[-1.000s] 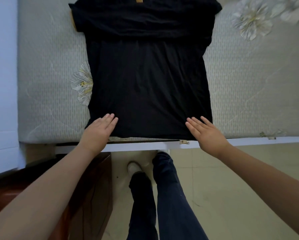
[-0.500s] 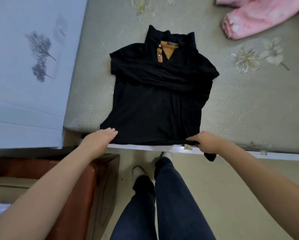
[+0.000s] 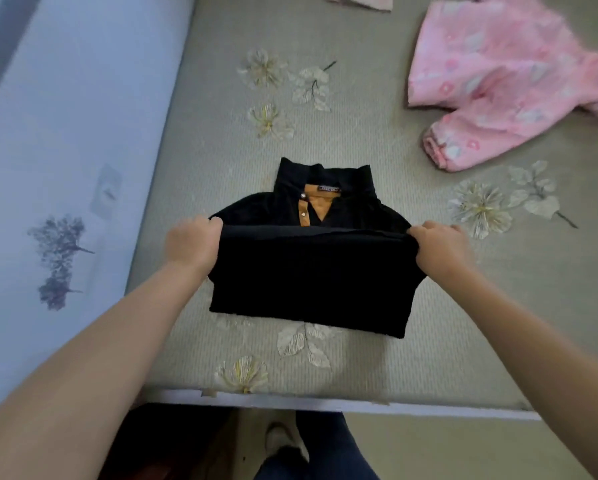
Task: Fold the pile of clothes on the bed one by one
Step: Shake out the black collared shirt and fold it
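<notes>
A black polo shirt (image 3: 311,282) with an orange placket lies on the grey flowered bed (image 3: 463,323). Its lower half is doubled up over the body, and the hem sits just below the collar. My left hand (image 3: 192,242) grips the hem's left corner. The right corner is held by my right hand (image 3: 441,249). Both hands have curled fingers around the cloth. The collar and the orange placket still show beyond the folded edge.
A pink patterned garment (image 3: 512,81) lies spread at the far right of the bed. A pale cloth piece (image 3: 359,1) peeks in at the top edge. A light blue wall (image 3: 65,133) runs along the left. The bed's white front edge (image 3: 325,403) is near my legs.
Both hands took hold of the shirt's hem at the bed's front edge and carried it away from me, up over the shirt toward the collar. The view tilted to show more bed.
</notes>
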`<state>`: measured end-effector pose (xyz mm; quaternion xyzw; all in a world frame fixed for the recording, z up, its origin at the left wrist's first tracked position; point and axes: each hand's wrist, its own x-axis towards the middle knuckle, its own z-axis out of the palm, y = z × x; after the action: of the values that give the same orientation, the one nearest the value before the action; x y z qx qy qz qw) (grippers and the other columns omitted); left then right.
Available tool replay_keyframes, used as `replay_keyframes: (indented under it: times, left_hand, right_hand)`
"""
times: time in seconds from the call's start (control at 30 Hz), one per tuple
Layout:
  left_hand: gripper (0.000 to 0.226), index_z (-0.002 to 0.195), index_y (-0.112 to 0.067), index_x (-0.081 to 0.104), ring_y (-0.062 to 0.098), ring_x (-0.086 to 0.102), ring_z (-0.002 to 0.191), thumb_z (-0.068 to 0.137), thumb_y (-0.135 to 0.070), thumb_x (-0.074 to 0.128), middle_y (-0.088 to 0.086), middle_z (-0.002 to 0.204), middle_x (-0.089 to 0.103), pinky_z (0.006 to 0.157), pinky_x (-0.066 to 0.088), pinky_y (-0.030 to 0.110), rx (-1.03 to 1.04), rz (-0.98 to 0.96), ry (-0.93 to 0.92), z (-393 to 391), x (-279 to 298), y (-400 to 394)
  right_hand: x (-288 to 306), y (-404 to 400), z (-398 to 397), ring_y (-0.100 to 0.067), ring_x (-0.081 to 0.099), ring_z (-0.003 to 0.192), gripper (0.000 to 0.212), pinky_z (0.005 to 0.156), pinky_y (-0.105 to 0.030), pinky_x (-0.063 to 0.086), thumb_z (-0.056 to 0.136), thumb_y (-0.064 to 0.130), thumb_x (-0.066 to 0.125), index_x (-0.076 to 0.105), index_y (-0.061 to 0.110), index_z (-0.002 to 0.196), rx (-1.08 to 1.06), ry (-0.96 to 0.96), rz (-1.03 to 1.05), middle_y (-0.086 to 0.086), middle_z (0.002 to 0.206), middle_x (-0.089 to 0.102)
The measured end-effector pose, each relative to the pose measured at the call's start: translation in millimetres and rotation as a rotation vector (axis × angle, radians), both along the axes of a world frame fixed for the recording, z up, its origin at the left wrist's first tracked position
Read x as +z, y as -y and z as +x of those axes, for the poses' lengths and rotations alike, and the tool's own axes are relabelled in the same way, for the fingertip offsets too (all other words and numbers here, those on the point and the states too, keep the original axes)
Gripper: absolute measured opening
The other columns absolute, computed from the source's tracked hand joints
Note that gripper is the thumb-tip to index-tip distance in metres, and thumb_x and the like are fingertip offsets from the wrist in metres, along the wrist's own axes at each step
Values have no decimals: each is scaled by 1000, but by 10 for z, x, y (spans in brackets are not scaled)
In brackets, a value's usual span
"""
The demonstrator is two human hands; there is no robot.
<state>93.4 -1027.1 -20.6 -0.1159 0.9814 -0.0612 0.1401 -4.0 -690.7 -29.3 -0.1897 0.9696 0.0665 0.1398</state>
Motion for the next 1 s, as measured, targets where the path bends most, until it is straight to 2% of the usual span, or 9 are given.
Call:
replay_keyframes:
  times: [0.2, 0.27, 0.33, 0.47, 0.6, 0.7, 0.77, 0.87, 1.0]
  left_hand:
    - [31, 117, -4, 53, 31, 48, 114, 93, -4, 34, 16, 120, 54, 90, 38, 34, -42, -140, 28, -1224, -158, 134]
    - [32, 120, -9, 53, 31, 45, 118, 94, -6, 34, 15, 123, 52, 95, 34, 34, 20, -152, 1, -1584, -296, 241]
    - [32, 122, -9, 49, 34, 42, 118, 93, -6, 36, 18, 125, 49, 96, 33, 38, 151, -81, -90, -1818, -460, 326]
    - [46, 134, -2, 33, 39, 33, 123, 91, -13, 46, 23, 136, 35, 96, 33, 48, 288, 159, -156, -1616, -850, 153]
    - [57, 142, -3, 22, 35, 29, 131, 93, -20, 45, 19, 145, 28, 100, 33, 47, 335, 295, -22, -778, -1234, -95]
    - [53, 138, 4, 28, 41, 37, 122, 93, -17, 46, 26, 136, 38, 96, 36, 46, 540, 339, -63, -296, -1347, -205]
    - [44, 132, 8, 37, 41, 42, 117, 95, -15, 44, 29, 128, 43, 94, 37, 45, 654, 394, -123, -147, -1389, -249]
    - [31, 115, 8, 48, 40, 52, 102, 98, -16, 35, 26, 112, 53, 77, 39, 40, 836, 502, -205, -118, -1434, -271]
    - [31, 109, 5, 45, 39, 55, 89, 100, -18, 27, 23, 103, 57, 67, 36, 38, 853, 439, -201, -79, -1463, -151]
  right_hand:
    - [-115, 297, -1058, -23, 59, 96, 25, 88, -33, 31, 85, 10, 43, 57, 16, 106, 9, -32, 43, -4, 104, 60]
    - [-274, 381, -1358, -24, 54, 107, 37, 95, -37, 30, 86, 10, 43, 48, 17, 123, -11, -71, 59, -6, 114, 58]
    - [-492, 441, -1528, -28, 38, 125, 57, 106, -46, 23, 88, 13, 45, 26, 18, 141, -111, -124, 41, -11, 134, 44]
    - [-959, 493, -1244, -29, 3, 142, 63, 112, -53, 2, 93, 22, 45, 14, 14, 146, -293, -54, -57, -12, 154, 11]
    - [-1251, 346, -534, -33, 11, 141, 64, 111, -52, 9, 91, 33, 50, 23, 6, 143, -424, 27, -174, -18, 152, 17]
    - [-1310, 172, -139, -38, 34, 128, 65, 103, -52, 26, 86, 42, 55, 39, -1, 132, -712, 34, -191, -24, 136, 41]
    - [-1333, 120, 29, -37, 52, 104, 51, 91, -48, 36, 87, 44, 53, 54, -3, 107, -875, 50, -182, -21, 105, 59]
    - [-1371, 145, 160, -28, 51, 72, 32, 81, -36, 28, 95, 33, 41, 51, 6, 82, -905, 83, -265, -6, 67, 51]
    - [-1394, 49, 74, -22, 37, 56, 30, 80, -36, 24, 99, 25, 31, 46, 8, 79, -945, 50, -257, 0, 51, 34]
